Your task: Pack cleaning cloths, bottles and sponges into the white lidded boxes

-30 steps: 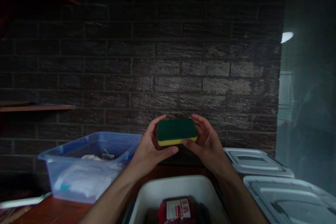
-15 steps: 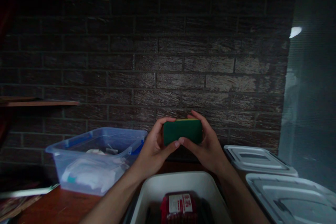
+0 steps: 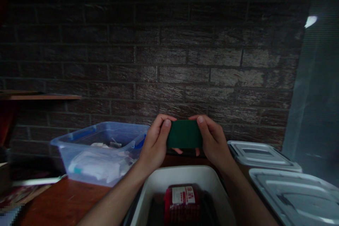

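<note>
Between the fingers of both hands, above the white bin: one dark green rectangular scouring sponge [image 3: 184, 134], held upright with its green face toward the camera. Its yellow layer cannot be seen from this side.

Left hand [image 3: 155, 144]: fingers closed over the sponge's left end, thumb pressed on the near face at the upper left corner, other fingertips showing below the lower edge.

Right hand [image 3: 214, 143]: fingers closed over the right end, thumb on the near face at the upper right corner.

Below the fingers, toward the camera: white rectangular plastic bin [image 3: 159, 194], open, holding a red packet with a white printed label [image 3: 182, 201].

Left of the left hand's fingers: clear blue-tinted plastic tub [image 3: 79, 141], open, holding pale wrapped items; it stands on a reddish-brown wooden table [image 3: 60, 201].

Right of the right hand's fingers: two grey plastic lidded boxes, the far one [image 3: 261, 157] and the near one [image 3: 296, 194], both closed.

Beyond the fingers: dark brick wall [image 3: 169, 60], with a wooden shelf [image 3: 39, 96] at far left.
</note>
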A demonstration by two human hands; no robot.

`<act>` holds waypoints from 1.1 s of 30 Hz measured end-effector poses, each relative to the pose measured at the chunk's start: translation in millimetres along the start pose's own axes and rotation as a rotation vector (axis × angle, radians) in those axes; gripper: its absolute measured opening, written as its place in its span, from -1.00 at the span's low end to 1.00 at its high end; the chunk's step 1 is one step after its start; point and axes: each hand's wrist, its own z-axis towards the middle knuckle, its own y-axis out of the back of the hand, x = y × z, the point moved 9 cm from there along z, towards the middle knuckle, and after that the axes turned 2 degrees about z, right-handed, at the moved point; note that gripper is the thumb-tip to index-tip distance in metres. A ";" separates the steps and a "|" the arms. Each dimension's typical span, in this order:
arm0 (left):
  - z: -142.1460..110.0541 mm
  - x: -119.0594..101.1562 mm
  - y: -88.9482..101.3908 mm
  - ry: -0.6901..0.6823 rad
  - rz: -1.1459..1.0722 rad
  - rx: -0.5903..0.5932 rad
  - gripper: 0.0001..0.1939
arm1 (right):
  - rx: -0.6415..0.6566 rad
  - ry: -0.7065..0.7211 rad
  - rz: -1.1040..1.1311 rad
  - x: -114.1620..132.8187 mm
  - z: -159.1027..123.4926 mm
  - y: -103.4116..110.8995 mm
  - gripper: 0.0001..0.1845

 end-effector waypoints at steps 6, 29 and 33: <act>-1.2 -0.2 5.4 0.031 -0.051 -0.030 -0.70 | 0.014 -0.041 0.039 5.6 -3.3 0.8 -0.50; -52.2 0.7 15.4 0.290 0.244 0.420 -0.66 | 0.436 -0.022 -0.617 18.0 -75.6 6.8 -0.16; -75.3 1.2 7.6 0.099 0.615 0.681 -0.38 | 0.498 -0.135 -0.602 -3.4 -92.3 10.2 -0.21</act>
